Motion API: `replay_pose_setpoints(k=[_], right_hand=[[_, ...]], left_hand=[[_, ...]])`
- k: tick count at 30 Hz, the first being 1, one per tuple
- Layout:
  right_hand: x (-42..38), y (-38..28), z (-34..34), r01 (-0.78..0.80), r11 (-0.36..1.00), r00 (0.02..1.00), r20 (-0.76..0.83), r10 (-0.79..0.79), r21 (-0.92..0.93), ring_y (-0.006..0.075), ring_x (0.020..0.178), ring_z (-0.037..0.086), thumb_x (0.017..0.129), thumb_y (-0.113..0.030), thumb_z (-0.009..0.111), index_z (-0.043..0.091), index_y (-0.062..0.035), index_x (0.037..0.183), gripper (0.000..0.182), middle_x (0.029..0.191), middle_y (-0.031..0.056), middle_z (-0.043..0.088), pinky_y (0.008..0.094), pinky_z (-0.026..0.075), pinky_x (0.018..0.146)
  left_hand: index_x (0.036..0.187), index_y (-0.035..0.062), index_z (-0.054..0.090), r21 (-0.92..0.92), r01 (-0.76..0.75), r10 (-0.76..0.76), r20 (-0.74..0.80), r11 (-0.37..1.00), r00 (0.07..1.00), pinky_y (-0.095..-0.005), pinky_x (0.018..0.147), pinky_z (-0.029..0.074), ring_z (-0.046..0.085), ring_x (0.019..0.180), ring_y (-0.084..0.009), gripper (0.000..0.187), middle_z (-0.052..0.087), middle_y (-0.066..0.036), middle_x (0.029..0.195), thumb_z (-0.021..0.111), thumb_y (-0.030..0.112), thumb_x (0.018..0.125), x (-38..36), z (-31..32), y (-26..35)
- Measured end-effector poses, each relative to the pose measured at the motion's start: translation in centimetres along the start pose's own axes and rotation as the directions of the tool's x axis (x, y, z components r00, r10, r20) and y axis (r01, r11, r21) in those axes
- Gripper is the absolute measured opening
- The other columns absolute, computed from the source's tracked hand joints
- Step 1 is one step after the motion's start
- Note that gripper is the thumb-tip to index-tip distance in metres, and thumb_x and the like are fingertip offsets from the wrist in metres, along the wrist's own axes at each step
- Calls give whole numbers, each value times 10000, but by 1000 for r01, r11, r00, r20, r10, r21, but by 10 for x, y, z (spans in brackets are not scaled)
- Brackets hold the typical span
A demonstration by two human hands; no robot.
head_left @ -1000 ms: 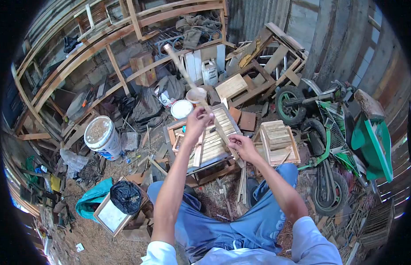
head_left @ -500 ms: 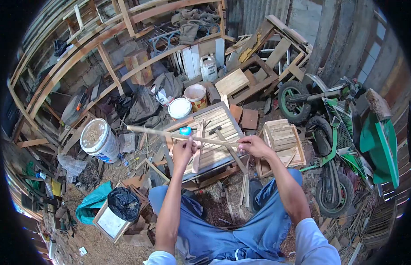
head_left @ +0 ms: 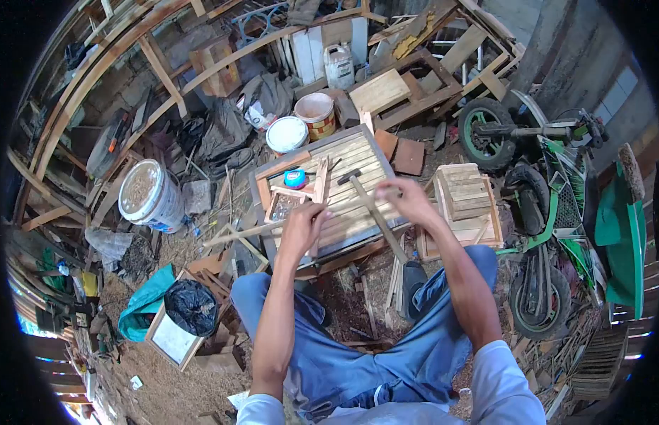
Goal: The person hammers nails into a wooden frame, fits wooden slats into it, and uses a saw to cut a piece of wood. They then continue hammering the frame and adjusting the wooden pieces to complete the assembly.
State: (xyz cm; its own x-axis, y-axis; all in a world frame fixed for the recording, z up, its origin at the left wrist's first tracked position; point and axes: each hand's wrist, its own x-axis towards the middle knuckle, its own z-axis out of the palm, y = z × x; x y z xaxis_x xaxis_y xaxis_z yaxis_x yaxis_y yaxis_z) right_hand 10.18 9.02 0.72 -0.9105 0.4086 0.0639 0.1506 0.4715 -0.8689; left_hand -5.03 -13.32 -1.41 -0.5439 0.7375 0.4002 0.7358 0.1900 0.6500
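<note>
**Both hands on 1 thin wooden strip above a slatted panel**

The person sits with knees apart in blue trousers, and both hands hold 1 long thin wooden strip [head_left: 273, 225] nearly level over the work. The left hand [head_left: 301, 228] is curled around the strip near the panel's front edge, fingers closed over it. The right hand [head_left: 407, 200] grips the strip's other end at the panel's right edge; its fingers look folded around the wood, though motion blur hides the details. The strip's free end reaches out past the panel's left edge, over the littered ground.

Below the hands lies the slatted wooden panel [head_left: 343, 180], a framed rectangle of pale boards. A hammer [head_left: 375, 212] lies slantwise on it, head near the middle and handle running beyond the front right corner. A small blue-capped container [head_left: 295, 178] sits near the panel's back left corner, beside an upright wooden piece.

Just beyond the panel's right edge stands a small slatted crate [head_left: 467, 205]. Past the back edge are 2 tubs, a white bucket [head_left: 287, 133] and an orange bucket [head_left: 315, 112]. A larger white pail [head_left: 149, 196] stands well off to the left, and a green motorbike [head_left: 549, 212] is parked on the right.
</note>
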Motion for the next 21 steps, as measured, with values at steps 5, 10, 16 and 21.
replay_pose_setpoints(k=[5, 10, 16, 21], right_hand=[[16, 35, 12, -161, 986, 970, -175, 167, 49, 293, 976, 640, 888, -263, 606, 636, -19, 1056, 298, 1021, 185, 668, 397, 489, 840], [5, 21, 51, -195, 821, 952, 100, 291, -537, 382, 992, 619, 857, -268, 621, 566, -15, 1157, 396, 1066, 213, 632, 450, 495, 859], [-2, 17, 75, -282, 692, 928, -6, 371, -664, 438, 979, 609, 835, -126, 553, 526, 45, 1145, 354, 1056, 230, 600, 445, 514, 849], [-1, 17, 73, -323, 722, 914, -3, 406, -612, 402, 952, 631, 814, -108, 549, 600, 49, 1006, 253, 990, 261, 635, 443, 513, 837]], left_hand=[[975, -18, 673, -34, 361, -363, -117, 932, 924, -344, 649, 484, 648, 671, -228, 269, 659, -184, 741, 625, 223, 866, -17, -47, -7], [927, -14, 689, 39, 466, -455, -164, 884, 875, -340, 633, 483, 640, 645, -244, 289, 657, -182, 719, 644, 263, 856, -33, -58, -15], [889, -10, 692, 45, 375, -362, -181, 926, 914, -359, 622, 463, 603, 637, -272, 279, 655, -177, 742, 665, 262, 838, -45, -49, -36], [963, -10, 670, -27, 467, -467, -103, 884, 878, -362, 694, 480, 639, 752, -284, 258, 659, -189, 833, 659, 217, 841, -35, -56, -15]])
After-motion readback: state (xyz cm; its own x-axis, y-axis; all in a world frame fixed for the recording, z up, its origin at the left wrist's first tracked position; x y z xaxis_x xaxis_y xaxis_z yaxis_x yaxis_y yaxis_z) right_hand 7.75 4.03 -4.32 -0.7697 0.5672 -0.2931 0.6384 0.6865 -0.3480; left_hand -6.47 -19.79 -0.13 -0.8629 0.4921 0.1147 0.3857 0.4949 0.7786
